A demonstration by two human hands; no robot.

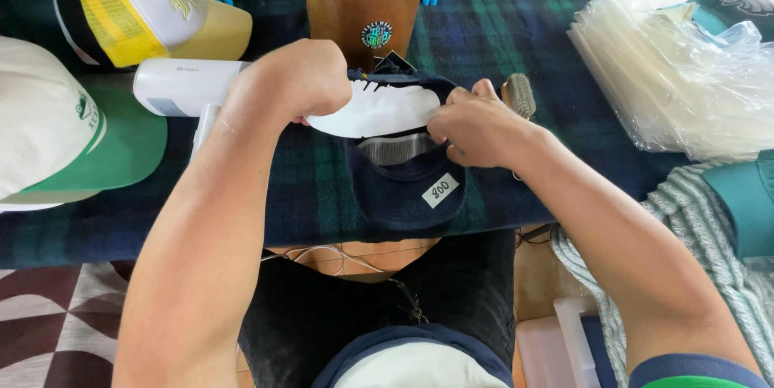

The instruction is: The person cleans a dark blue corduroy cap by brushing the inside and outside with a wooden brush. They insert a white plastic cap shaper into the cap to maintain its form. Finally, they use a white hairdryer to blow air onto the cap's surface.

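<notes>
A navy cap (403, 186) lies upside down on the dark plaid table cover (516, 41), its brim toward me with a small white sticker on it. A white curved cardboard insert (375, 110) sits across the cap's opening. My left hand (294, 77) is closed around the insert's left end. My right hand (476, 126) pinches its right end at the cap's rim. Both forearms reach in from the bottom of the view.
A wooden cap form (363, 1) stands behind the cap. A white handheld steamer (181, 85) and a small brush (520, 93) lie beside it. White-and-green (64, 138) and yellow-and-white (145, 5) caps lie left. Clear plastic bags (685, 73) are stacked right.
</notes>
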